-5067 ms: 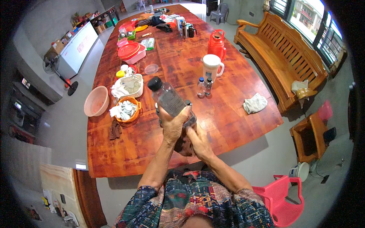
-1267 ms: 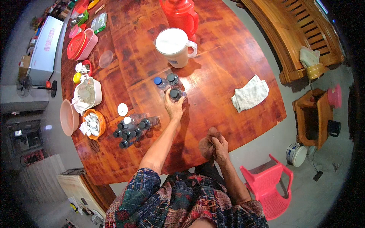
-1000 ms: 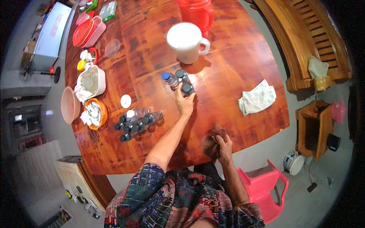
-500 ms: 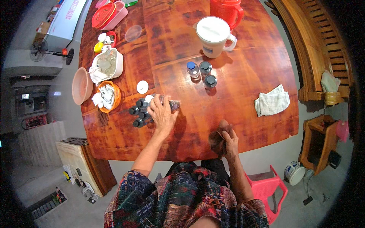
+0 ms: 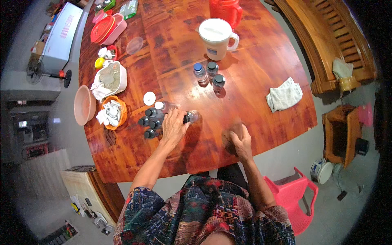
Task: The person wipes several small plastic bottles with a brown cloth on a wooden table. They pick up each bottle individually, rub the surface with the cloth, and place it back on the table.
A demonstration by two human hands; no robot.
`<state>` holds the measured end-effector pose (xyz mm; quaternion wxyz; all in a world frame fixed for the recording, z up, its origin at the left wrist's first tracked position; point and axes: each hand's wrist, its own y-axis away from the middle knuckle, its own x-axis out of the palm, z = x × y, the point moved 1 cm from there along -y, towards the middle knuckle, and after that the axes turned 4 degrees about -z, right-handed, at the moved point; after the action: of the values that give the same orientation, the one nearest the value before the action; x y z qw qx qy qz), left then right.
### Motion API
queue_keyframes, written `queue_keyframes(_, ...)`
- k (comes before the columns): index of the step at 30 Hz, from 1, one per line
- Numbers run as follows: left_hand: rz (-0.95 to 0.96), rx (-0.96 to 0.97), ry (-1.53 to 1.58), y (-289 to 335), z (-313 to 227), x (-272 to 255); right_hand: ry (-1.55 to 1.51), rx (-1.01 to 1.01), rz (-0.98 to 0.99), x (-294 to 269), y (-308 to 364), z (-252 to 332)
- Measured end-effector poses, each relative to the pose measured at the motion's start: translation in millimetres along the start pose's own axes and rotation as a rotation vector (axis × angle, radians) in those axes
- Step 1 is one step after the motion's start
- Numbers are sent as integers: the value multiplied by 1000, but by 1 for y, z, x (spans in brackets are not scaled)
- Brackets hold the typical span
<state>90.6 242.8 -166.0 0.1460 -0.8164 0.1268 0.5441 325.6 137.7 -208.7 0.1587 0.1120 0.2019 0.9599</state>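
Note:
My left hand is curled by a small clear bottle with a black cap, its thumb and forefinger at the cap end. The bottle is tipped, cap toward the hand. Just left of that hand stand several similar black-capped bottles, partly covered by the fingers, and one white-capped bottle. My right hand is closed on a brown cloth, blurred by motion, above the front part of the table. Farther back stand a blue-capped bottle and two black-capped bottles.
A white lidded pitcher and a red pitcher stand at the back. A folded pale cloth lies right. Along the left are an orange basket of white cloths, a white tub, a pink bowl and a white lid.
The view has shifted slightly. My right hand has turned, thumb raised, with the brown cloth still in it. The bottle by my left hand shows more clearly.

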Motion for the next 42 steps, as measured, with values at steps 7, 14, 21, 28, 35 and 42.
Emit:
queue_keyframes(7,-45,286,363,5,-77,-97,802,-909,133,65,25,66)
queue_keyframes(14,-132,434,470,13,-109,-166,516,-1014,192,77,44,67)
queue_keyframes(21,12,-124,1215,69,-85,-157,385,-771,180,114,105,96)
queue_keyframes(28,-177,-131,1726,124,-65,-128,326,-751,291,131,156,81)
queue_keyframes(35,-325,-199,1677,161,-57,-133,-121,-665,223,156,187,152)
queue_keyframes(42,-467,-41,1437,180,-72,-139,362,-1112,184,180,205,142)
